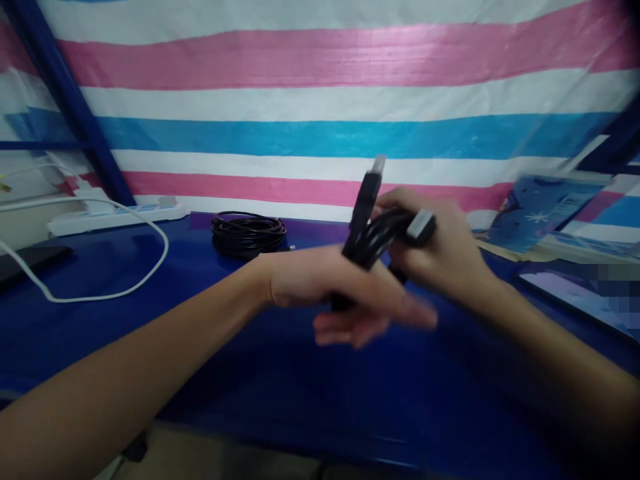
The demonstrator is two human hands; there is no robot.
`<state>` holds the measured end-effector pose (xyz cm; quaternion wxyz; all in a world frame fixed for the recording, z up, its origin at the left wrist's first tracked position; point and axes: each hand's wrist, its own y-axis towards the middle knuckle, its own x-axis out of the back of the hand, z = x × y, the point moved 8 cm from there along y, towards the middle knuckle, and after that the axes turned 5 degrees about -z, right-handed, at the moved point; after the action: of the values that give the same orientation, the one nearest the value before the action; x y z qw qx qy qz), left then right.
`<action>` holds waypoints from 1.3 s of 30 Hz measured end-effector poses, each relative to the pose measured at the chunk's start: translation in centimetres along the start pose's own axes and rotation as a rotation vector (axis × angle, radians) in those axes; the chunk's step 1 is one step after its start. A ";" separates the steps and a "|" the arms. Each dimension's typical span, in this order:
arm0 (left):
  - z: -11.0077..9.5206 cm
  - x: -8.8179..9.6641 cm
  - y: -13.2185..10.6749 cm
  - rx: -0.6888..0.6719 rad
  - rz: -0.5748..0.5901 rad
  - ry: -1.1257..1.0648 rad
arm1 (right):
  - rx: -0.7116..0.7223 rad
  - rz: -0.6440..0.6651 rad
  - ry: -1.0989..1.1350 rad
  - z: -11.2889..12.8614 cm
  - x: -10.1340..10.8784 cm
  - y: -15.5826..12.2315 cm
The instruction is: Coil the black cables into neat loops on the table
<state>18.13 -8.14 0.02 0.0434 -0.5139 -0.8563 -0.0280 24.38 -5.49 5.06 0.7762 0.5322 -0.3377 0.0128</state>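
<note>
A folded bundle of black USB cable (386, 233) is held above the desk between both hands. My left hand (350, 287) closes on its lower part, thumb side up and fingers curled beneath, slightly blurred. Behind the bundle and to its right, my right hand (445, 243) has its fingers bent around the cable; their tips are partly hidden. One USB plug (367, 197) points upward with its metal tip showing. A second connector (421, 228) lies across the front of my right hand. On the desk beyond my left wrist rests a coil of black cable (249, 235).
The blue desk (300, 393) has its front edge near me. At the back left lies a white power strip (120, 215) with a looping white cord (145, 280). A tablet-like device (575, 293) and a blue packet (537, 210) are at the right. A striped sheet (320, 100) hangs behind.
</note>
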 end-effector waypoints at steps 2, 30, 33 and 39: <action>0.8 -1.5 -0.8 0.175 0.207 0.065 | 0.116 0.077 -0.008 1.1 -1.0 -0.6; 0.8 8.4 0.5 -0.383 -0.680 0.226 | -0.605 0.122 0.337 -6.2 -4.8 -2.0; 1.0 9.4 -0.1 -0.458 -0.758 0.287 | -0.617 0.084 0.417 -6.5 -5.3 -2.6; 0.0 9.9 -1.3 -0.563 -0.951 0.549 | -0.351 -0.130 0.257 -4.6 -3.0 -1.8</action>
<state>12.32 -0.09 1.01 0.1074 -0.0416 -0.9089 -0.4007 25.11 -1.38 1.08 0.8928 0.4035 -0.1982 -0.0284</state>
